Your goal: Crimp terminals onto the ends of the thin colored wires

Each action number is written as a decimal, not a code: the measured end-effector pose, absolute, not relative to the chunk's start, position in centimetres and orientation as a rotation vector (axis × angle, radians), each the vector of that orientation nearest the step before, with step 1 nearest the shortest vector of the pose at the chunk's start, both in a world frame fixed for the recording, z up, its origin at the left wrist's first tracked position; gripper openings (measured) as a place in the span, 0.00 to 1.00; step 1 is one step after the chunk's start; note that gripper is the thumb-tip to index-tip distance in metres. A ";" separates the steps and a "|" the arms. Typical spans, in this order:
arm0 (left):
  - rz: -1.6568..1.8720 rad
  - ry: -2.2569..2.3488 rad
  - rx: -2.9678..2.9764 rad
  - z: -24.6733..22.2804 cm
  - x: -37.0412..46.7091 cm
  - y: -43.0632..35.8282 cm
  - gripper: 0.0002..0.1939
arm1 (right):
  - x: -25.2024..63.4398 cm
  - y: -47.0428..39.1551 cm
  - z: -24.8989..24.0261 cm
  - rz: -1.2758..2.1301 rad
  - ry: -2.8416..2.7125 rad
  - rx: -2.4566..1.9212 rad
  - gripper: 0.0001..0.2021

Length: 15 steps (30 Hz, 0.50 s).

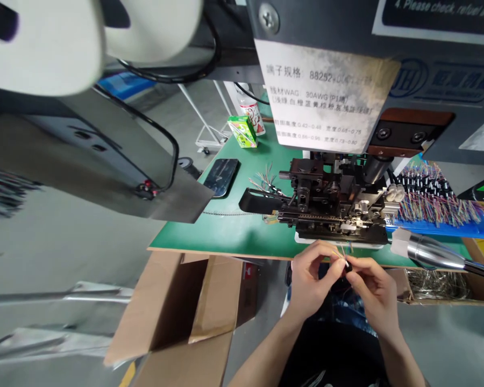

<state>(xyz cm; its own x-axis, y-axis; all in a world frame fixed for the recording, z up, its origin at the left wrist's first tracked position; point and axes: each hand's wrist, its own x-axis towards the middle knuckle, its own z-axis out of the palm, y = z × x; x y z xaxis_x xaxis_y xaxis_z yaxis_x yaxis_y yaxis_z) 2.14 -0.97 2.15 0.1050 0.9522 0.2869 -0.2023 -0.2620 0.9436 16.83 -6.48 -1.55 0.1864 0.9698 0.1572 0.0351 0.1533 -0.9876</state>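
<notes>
My left hand and my right hand meet at the front edge of the green table, just before the crimping machine. Between my fingertips is a small bundle of thin coloured wires with a black sleeve. My left thumb and index finger pinch the wires, and my right thumb and fingers close on the black sleeve. The loose wire ends point up toward the machine without visibly touching it. The lower part of the bundle is partly hidden by my hands.
On the green table lie a phone, a green box and loose wires. Many wire bundles lie right of the machine, near a metal lamp. Cardboard boxes stand below left.
</notes>
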 end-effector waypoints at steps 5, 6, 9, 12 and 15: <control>1.516 0.764 1.178 0.9 3.7 -1.9 0.07 | 15.4 -6.5 -1.8 0.889 -0.991 -1.136 0.07; 1.504 0.749 1.155 0.8 3.8 -1.9 0.07 | 15.4 -6.4 -1.7 0.883 -0.987 -1.124 0.07; 1.427 0.703 1.095 0.7 3.7 -1.8 0.09 | 15.6 -6.0 -1.3 0.876 -1.015 -1.097 0.07; 1.355 0.680 1.078 0.9 3.2 -1.6 0.11 | 16.2 -5.6 -1.0 0.856 -1.108 -1.083 0.09; 1.258 0.658 1.058 0.9 2.5 -1.7 0.12 | 16.5 -5.2 -0.7 0.786 -1.159 -1.098 0.09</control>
<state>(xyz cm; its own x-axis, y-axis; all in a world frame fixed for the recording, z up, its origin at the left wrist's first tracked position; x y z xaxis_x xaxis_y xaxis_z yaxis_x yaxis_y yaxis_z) 2.50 -1.74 0.87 0.2295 0.9625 0.1448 -0.4303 -0.0331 0.9021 16.52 -5.20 -0.70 0.2522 0.9174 0.3080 0.0529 0.3047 -0.9510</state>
